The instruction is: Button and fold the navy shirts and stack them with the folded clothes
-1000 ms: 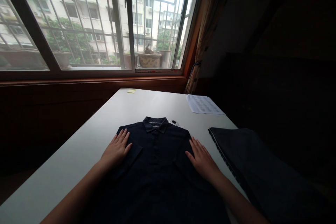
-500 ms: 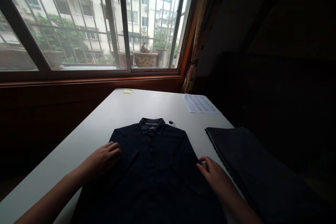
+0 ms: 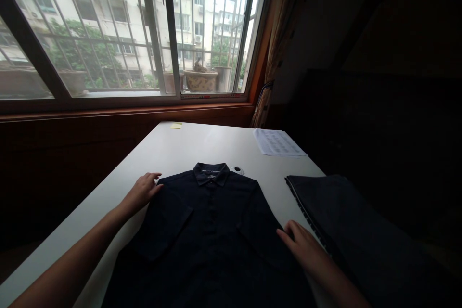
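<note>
A dark navy collared shirt [image 3: 212, 221] lies flat and face up on the white table [image 3: 173, 149], its short sleeves folded inward over the front. My left hand [image 3: 141, 191] rests at the shirt's left shoulder edge, fingers loosely curved and pointing toward the collar, holding nothing that I can see. At the shirt's right side edge lies my right hand [image 3: 305, 245], fingers extended and touching the fabric, near the folded sleeve.
A folded dark garment [image 3: 346, 221] lies on the table at the right. A printed sheet of paper [image 3: 277, 143] lies at the far right, a yellow sticky note [image 3: 175, 125] at the far edge. A small white object [image 3: 237, 170] peeks from behind the collar. A window stands beyond.
My left hand has slid up from the left sleeve to the shoulder edge. My right hand has moved outward and nearer, off the shirt front to its right edge.
</note>
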`<action>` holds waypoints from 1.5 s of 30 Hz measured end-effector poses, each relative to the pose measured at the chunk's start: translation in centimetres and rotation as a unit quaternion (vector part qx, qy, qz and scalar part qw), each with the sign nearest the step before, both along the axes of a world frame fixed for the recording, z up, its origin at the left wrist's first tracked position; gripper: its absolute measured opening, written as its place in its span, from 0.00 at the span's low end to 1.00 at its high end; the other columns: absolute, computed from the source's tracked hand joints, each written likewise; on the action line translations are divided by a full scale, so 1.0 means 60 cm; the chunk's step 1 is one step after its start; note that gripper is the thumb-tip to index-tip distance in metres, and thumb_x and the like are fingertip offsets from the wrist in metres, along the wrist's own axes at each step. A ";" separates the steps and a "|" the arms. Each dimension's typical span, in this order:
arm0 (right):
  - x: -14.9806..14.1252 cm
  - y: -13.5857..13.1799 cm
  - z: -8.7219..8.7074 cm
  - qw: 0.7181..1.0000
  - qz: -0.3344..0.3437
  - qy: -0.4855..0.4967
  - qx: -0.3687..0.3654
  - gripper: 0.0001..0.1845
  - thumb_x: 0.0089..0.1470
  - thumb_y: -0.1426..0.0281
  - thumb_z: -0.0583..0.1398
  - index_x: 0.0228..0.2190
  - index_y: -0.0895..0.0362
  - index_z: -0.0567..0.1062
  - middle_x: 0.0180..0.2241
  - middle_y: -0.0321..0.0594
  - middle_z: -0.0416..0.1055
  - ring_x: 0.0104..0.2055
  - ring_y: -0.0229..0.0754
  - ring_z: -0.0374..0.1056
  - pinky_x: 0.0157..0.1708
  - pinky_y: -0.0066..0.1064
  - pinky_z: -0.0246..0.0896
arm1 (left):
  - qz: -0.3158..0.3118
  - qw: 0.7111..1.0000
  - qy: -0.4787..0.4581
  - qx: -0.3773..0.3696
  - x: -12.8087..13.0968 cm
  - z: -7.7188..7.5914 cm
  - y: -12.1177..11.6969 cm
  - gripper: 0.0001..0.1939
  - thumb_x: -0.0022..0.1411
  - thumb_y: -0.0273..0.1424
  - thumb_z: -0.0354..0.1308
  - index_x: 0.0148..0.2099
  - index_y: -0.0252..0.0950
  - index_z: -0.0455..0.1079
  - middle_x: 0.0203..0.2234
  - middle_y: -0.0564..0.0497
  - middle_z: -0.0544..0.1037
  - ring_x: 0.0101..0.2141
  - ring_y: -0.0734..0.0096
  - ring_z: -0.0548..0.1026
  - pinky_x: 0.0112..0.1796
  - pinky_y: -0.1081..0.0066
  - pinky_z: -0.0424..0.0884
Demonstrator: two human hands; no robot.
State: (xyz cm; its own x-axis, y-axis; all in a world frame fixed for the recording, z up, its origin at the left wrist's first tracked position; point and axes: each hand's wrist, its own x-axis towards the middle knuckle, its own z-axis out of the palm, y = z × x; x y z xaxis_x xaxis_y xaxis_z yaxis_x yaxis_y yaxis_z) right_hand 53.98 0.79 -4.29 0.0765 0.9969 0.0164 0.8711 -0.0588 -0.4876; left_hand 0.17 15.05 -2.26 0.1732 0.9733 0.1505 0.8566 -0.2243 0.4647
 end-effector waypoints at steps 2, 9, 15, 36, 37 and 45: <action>0.000 -0.002 0.005 0.999 -0.015 0.020 -0.037 0.15 0.57 0.53 0.52 0.31 0.50 0.66 0.30 0.39 0.73 0.36 0.47 0.72 0.38 0.35 0.62 | 0.012 0.999 -0.003 -0.038 0.010 0.005 0.035 0.27 0.60 0.43 0.55 0.56 0.33 0.69 0.45 0.39 0.77 0.44 0.53 0.77 0.46 0.57 0.74; -0.001 0.007 0.015 0.996 -0.025 0.052 -0.069 0.15 0.53 0.54 0.54 0.30 0.52 0.70 0.31 0.40 0.76 0.36 0.48 0.72 0.34 0.32 0.59 | 0.042 0.987 -0.018 -0.151 0.019 0.027 0.089 0.17 0.50 0.41 0.61 0.40 0.36 0.76 0.37 0.45 0.82 0.40 0.53 0.80 0.36 0.67 0.75; -0.008 0.045 0.020 0.996 -0.001 0.054 -0.072 0.13 0.55 0.57 0.55 0.30 0.53 0.70 0.31 0.39 0.75 0.35 0.47 0.71 0.33 0.31 0.57 | 0.081 0.985 -0.032 -0.150 -0.003 0.030 0.082 0.18 0.51 0.42 0.60 0.39 0.36 0.77 0.37 0.45 0.83 0.42 0.51 0.79 0.36 0.67 0.73; -0.173 0.311 0.033 0.998 0.057 0.037 -0.011 0.05 0.58 0.67 0.61 0.37 0.54 0.76 0.36 0.40 0.78 0.38 0.43 0.72 0.37 0.28 0.59 | 0.263 0.963 -0.034 -0.053 -0.177 0.000 0.137 0.16 0.52 0.40 0.61 0.40 0.35 0.78 0.38 0.44 0.82 0.41 0.52 0.78 0.36 0.67 0.69; -0.177 0.314 0.034 0.998 0.056 0.039 -0.008 0.06 0.59 0.67 0.61 0.38 0.54 0.76 0.37 0.40 0.78 0.38 0.43 0.72 0.37 0.28 0.59 | 0.266 0.962 -0.036 -0.048 -0.176 -0.002 0.138 0.16 0.53 0.39 0.60 0.41 0.35 0.77 0.38 0.44 0.82 0.42 0.52 0.78 0.37 0.67 0.69; -0.156 0.259 0.038 0.998 0.040 0.055 -0.011 0.14 0.60 0.62 0.59 0.46 0.52 0.73 0.34 0.39 0.76 0.38 0.44 0.72 0.37 0.29 0.60 | 0.256 0.964 -0.069 -0.011 -0.160 -0.007 0.105 0.28 0.56 0.45 0.57 0.55 0.33 0.69 0.44 0.40 0.78 0.44 0.52 0.78 0.41 0.65 0.72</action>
